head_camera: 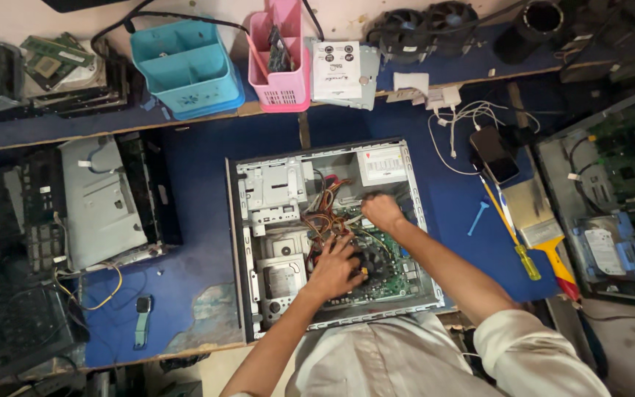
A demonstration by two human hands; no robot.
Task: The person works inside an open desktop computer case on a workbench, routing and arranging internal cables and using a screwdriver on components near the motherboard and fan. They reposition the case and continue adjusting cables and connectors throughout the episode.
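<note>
An open computer case [332,235] lies flat on the blue work surface [192,220]. The left hand [334,270] rests spread, fingers open, over the black cooling fan [361,263] on the green motherboard [391,272]. The right hand [382,212] is curled shut among the coloured wires [327,220], just below the power supply [381,166]; what it grips cannot be told.

An open computer case [332,235] lies flat at the middle of the worktop [200,191], near its front edge. Both hands reach inside it: the left hand [334,268] over the fan, the right hand [382,212] behind it. Two bins [214,66] stand along the back edge. A screwdriver [512,235] and brush [542,228] lie to the right.
</note>
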